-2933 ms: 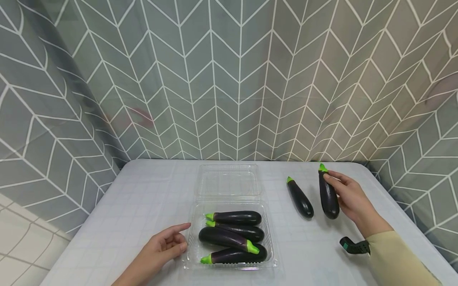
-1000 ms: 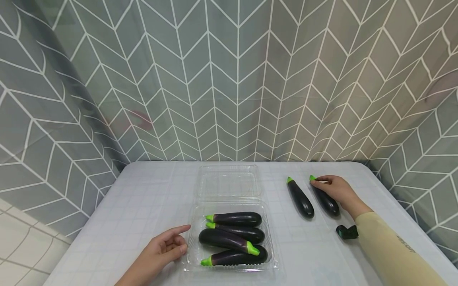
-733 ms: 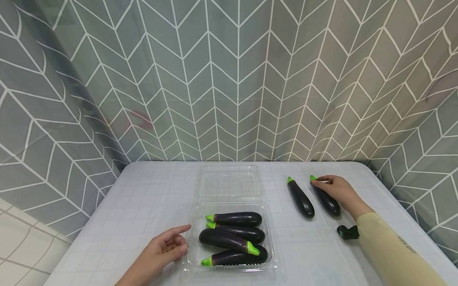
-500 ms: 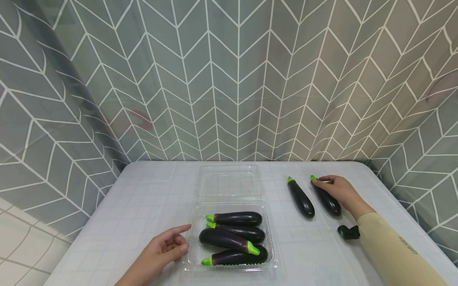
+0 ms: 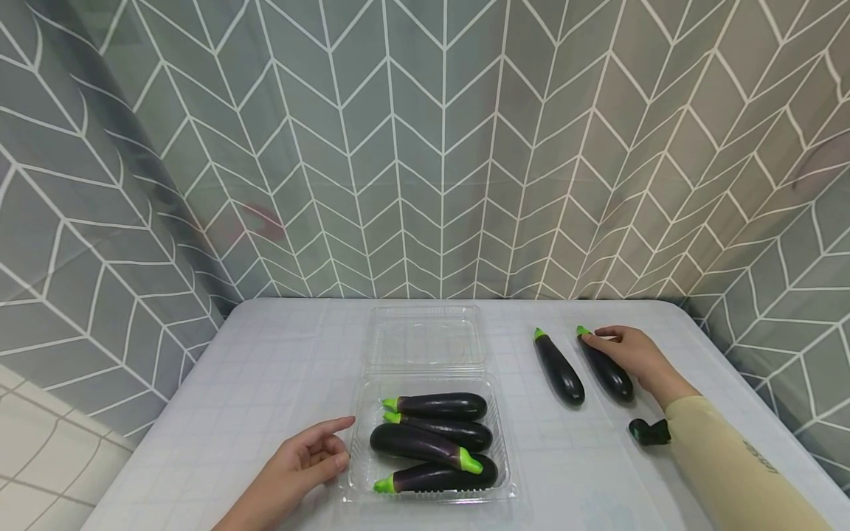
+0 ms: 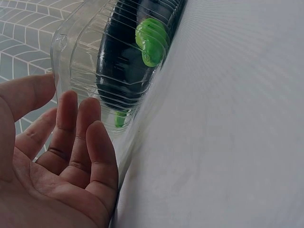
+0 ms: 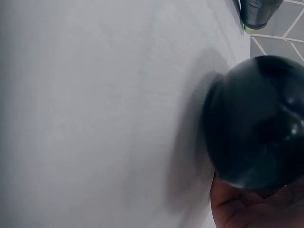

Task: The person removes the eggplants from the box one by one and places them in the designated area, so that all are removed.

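Note:
My right hand [image 5: 631,357] pinches a dark purple eggplant [image 5: 612,379] near its green stem end, with the thumb on the near side. That eggplant lies on the white table, right of a second eggplant [image 5: 559,371]. In the right wrist view its round dark end [image 7: 259,123] hides most of the fingers. Beside the left edge of a clear plastic clamshell box [image 5: 508,442] is my left hand [image 5: 308,459], fingers loosely bent and holding nothing. In the left wrist view a fingertip meets the box rim [image 6: 59,52]. Several eggplants [image 5: 415,445] lie inside the box, one across others.
The box's clear lid [image 5: 425,339] lies folded back toward the rear of the table. A black device [image 5: 649,432] is at the right wrist. A grey patterned curtain [image 5: 425,147] stands behind and at both sides of the table [image 5: 252,369].
Since the oldest frame, my right hand has lowered its eggplant onto the table, slightly left, beside the other one. Over the last second it has hardly moved. The left hand stays put.

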Motion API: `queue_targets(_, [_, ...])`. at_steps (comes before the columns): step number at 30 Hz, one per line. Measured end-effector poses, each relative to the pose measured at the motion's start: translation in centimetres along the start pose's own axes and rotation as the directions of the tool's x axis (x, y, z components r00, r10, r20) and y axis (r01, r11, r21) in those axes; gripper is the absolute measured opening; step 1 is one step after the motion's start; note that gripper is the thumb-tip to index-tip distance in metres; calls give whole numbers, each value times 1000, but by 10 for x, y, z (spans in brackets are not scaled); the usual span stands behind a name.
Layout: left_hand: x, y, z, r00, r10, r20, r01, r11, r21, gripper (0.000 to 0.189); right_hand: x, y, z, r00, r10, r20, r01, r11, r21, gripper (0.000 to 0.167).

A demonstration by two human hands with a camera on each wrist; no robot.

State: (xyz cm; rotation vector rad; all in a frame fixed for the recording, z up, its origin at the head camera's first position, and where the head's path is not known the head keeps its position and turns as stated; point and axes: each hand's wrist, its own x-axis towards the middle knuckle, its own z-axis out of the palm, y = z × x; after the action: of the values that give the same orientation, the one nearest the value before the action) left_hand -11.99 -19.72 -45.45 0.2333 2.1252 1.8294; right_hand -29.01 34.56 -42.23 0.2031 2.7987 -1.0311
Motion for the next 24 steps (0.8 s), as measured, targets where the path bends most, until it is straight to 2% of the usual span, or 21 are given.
queue_targets(7, [0,0,0,1000,2,6,-2,1000,-4,58,-3,-1,-5,999,-38,-23,38,999,-34,86])
queue_targets(12, [0,1,0,1000,5,12,-5,1000,-8,58,-6,-5,-11,993,-92,-69,85,991,-101,83])
queue_targets(19, [0,1,0,1000,10,9,-10,1000,-8,58,-16,-24,-17,972,-180,-152,162,979,-125,83])
queue_targets(24, [0,1,0,1000,16,6,-16,1000,2,58,-27,-44,-17,955,-237,-179,218,969,-117,81])
